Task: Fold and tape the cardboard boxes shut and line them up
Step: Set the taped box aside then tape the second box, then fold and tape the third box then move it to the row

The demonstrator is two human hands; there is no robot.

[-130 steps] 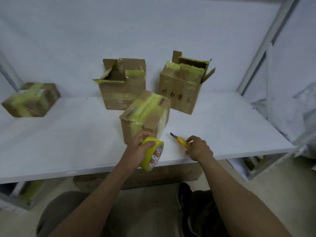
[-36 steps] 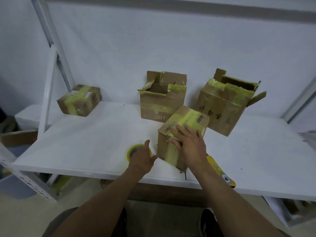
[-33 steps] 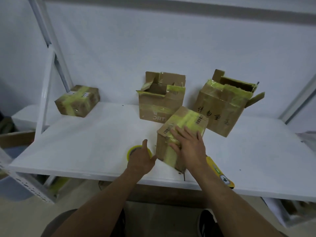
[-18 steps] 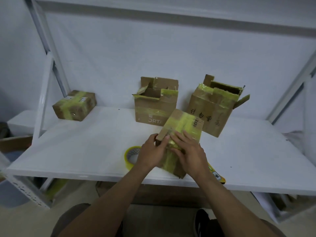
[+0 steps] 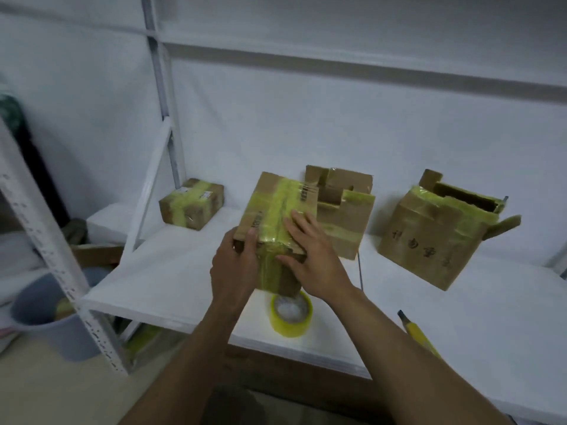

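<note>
I hold a small cardboard box (image 5: 276,207), sealed with yellow tape, lifted above the white shelf (image 5: 165,271). My left hand (image 5: 234,268) grips its near left corner, thumb on top. My right hand (image 5: 310,253) lies with straight fingers across its taped top and near right edge. A second taped box (image 5: 191,204) sits at the far left of the shelf. Two boxes with open flaps stand at the back: one (image 5: 346,216) just behind the held box, one with black writing (image 5: 435,237) to the right. The yellow tape roll (image 5: 291,314) lies on the shelf under the held box.
A yellow utility knife (image 5: 414,329) lies on the shelf by my right forearm. A white metal rack upright (image 5: 58,259) stands at left, with a grey bucket (image 5: 46,320) on the floor behind it. A white wall backs the shelf.
My left hand left the tape roll and took the box's left corner. Both hands lifted the box off the shelf and moved it left; the tape roll stays on the shelf.
</note>
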